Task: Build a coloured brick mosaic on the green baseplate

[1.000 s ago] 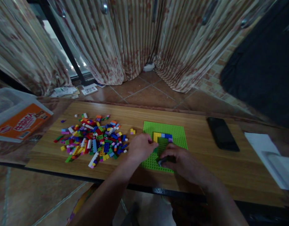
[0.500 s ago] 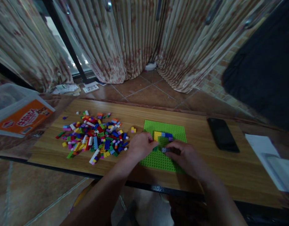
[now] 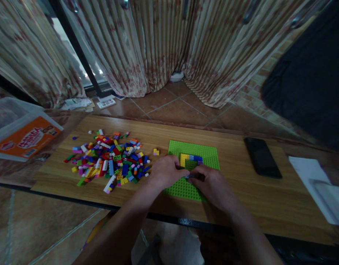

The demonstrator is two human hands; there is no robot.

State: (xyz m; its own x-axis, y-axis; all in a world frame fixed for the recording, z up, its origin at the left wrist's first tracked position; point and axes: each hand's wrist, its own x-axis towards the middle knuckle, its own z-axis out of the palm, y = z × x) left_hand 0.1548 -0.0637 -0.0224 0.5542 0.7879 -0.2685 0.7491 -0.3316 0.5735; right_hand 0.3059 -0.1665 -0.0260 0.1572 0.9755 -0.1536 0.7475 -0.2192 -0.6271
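Observation:
A light green studded baseplate (image 3: 176, 192) lies on the wooden table. A row of toy bricks stands on it, with yellow bricks (image 3: 183, 157) at the left and blue bricks (image 3: 197, 158) toward the right, forming a bent outline. My right hand (image 3: 213, 183) pinches a small grey brick (image 3: 187, 176) low over the plate. From the other side my left hand (image 3: 165, 171) reaches over the plate's left part, fingers closed, its thumb tip against the grey brick. What else lies under the left fingers is hidden.
A pile of mixed bricks (image 3: 111, 158) spreads over the table's left half. Between pile and plate sits a small yellow-and-pink brick cluster (image 3: 156, 151). A black phone (image 3: 262, 157) lies at right, papers (image 3: 310, 180) beyond. A clear tub (image 3: 23, 129) with an orange label stands far left.
My right hand has moved slightly left with the grey brick, bringing it up against my left fingertips. The left thumb has shifted a little right and down.

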